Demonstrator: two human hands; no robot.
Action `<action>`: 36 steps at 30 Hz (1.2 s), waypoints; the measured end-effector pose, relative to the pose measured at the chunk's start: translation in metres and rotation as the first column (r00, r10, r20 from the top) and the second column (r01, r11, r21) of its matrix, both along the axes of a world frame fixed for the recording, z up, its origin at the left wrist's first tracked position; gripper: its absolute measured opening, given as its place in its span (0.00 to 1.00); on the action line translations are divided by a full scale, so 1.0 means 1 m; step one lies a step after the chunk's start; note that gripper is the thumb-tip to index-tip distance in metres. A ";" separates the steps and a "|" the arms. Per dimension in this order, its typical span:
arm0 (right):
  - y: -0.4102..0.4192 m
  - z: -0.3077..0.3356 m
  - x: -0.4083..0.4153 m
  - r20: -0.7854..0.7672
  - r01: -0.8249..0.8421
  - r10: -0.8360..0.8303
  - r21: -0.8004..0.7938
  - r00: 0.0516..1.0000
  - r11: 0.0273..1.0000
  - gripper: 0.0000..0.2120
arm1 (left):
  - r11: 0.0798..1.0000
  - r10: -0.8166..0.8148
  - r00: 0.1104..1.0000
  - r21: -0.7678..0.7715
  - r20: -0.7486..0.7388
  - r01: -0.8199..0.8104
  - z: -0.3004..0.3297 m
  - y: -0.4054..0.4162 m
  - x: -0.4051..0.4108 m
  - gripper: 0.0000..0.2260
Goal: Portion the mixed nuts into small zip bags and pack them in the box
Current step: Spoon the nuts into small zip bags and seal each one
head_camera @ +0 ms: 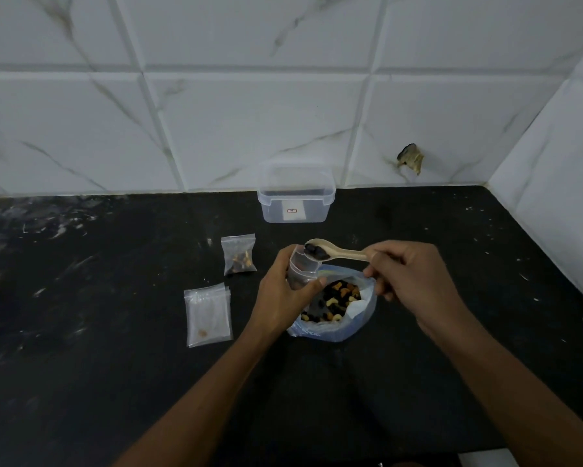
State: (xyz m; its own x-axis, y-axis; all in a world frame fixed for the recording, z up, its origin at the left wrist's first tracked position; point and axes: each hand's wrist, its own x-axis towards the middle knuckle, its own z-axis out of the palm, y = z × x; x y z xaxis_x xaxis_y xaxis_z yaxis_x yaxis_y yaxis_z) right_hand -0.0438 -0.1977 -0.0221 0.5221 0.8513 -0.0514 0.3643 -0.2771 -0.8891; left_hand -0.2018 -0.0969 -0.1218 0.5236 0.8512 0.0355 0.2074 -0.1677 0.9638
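The left hand (285, 291) is gripping a small bag (301, 267). The right hand (408, 278) is pinching a spoon (330, 251), holding its loaded bowl just above that bag.

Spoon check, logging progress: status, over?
Right hand holds loaded spoon over small bag. Left hand grips that bag. One filled bag waiting; box unobstructed.

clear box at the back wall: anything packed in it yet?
Looks empty: through the clear box only its label shows, no bag. The one filled bag lies on the counter.
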 end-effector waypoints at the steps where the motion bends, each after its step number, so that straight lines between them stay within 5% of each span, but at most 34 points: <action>1: -0.001 -0.004 -0.004 0.162 -0.034 0.029 0.033 0.986 0.999 0.07 | 1.000 0.007 1.000 0.000 0.002 -0.007 0.000 -0.001 0.001 0.24; 5: -0.005 -0.024 -0.017 0.643 -0.261 0.100 0.161 0.759 0.952 0.05 | 1.000 0.020 1.000 -0.023 0.023 -0.019 -0.003 -0.003 0.005 0.23; 12: -0.010 -0.035 -0.020 0.861 -0.415 0.120 0.112 0.494 0.903 0.15 | 0.999 0.011 0.999 -0.041 0.035 -0.009 -0.006 -0.002 0.006 0.25; 15: -0.010 -0.030 -0.017 0.774 -0.333 0.031 0.235 0.632 0.913 0.10 | 0.999 0.016 0.999 -0.038 0.032 -0.014 -0.003 0.000 0.004 0.25; 18: -0.010 -0.028 -0.007 0.464 -0.060 -0.097 0.313 0.880 0.948 0.08 | 0.999 0.030 0.999 -0.035 0.034 -0.028 -0.001 0.004 -0.002 0.27; 20: -0.010 -0.038 0.002 0.260 0.095 -0.157 0.235 0.953 0.967 0.08 | 0.998 0.051 0.998 -0.046 0.042 -0.049 0.000 0.005 -0.008 0.29; 26: -0.014 -0.096 0.004 0.170 0.136 -0.120 -0.089 0.978 0.987 0.09 | 0.994 0.089 0.995 -0.064 0.041 -0.086 -0.001 0.002 -0.017 0.29; 31: -0.011 -0.128 -0.002 0.328 0.085 0.018 -0.297 0.944 0.951 0.08 | 0.996 0.063 0.997 -0.062 0.038 -0.060 0.001 -0.004 -0.017 0.28; 34: -0.013 -0.123 -0.008 0.593 0.113 0.034 -0.209 0.805 0.971 0.10 | 0.998 0.057 0.997 -0.040 0.044 -0.056 0.004 -0.006 -0.016 0.29; 36: -0.008 -0.105 -0.016 0.538 0.025 0.005 -0.049 0.843 0.998 0.12 | 0.998 0.059 0.997 -0.012 0.047 -0.059 0.005 -0.008 -0.014 0.29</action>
